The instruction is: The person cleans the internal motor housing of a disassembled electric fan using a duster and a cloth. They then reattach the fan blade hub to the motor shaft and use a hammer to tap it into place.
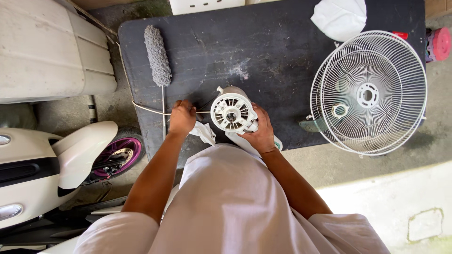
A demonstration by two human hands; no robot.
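Seen from the head camera, a dark, scuffed tabletop [263,42] stands on a concrete floor, with a grey fluffy duster [157,54] lying at its left and two stacked white wire fan grilles [368,93] at its right edge. At the near edge the right hand [261,132] grips the white plastic fan motor housing [232,111], steadying it upright. Just left of it, the left hand [181,117] is closed in a fist over a crumpled white cloth [204,132].

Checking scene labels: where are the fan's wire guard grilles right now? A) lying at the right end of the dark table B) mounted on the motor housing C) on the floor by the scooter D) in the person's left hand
A: the white wire grilles lie stacked at the right end of the dark table, apart from the motor housing that the right hand steadies.
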